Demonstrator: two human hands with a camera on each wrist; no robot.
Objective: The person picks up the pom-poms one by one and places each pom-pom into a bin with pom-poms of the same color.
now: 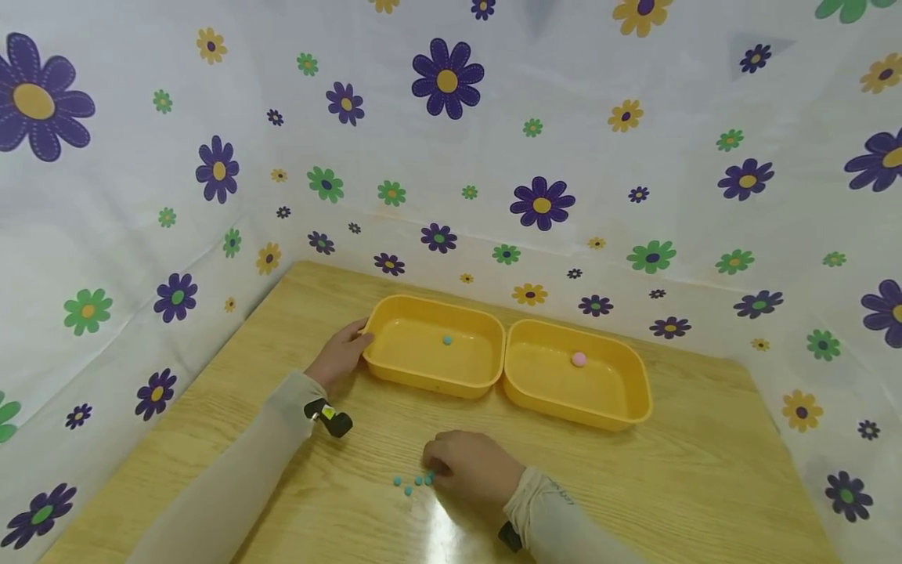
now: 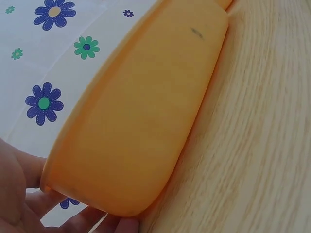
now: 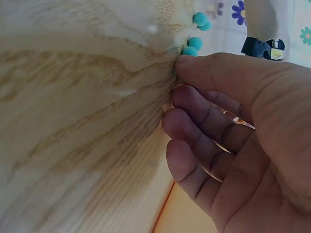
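My left hand point(image 1: 340, 356) grips the left end of a yellow plastic tray point(image 1: 430, 384); in the left wrist view the thumb lies at the rim and the fingers are under the tray's end. One small teal ball point(image 1: 447, 341) sits inside it. Low over the table, my right hand point(image 1: 474, 468) has its fingers bent down beside several small teal balls point(image 1: 408, 491). In the right wrist view its thumb tip point(image 3: 184, 60) is right at a teal ball point(image 3: 189, 51). The index fingertip is hidden, so whether that ball is pinched does not show.
Against the first tray's right end stands a second yellow tray point(image 1: 564, 411), with a pink ball point(image 1: 579, 359) in it. Both rest near the back of the wooden table point(image 1: 690, 486). Flower-printed white sheeting point(image 1: 676, 70) rises around the table's back and sides.
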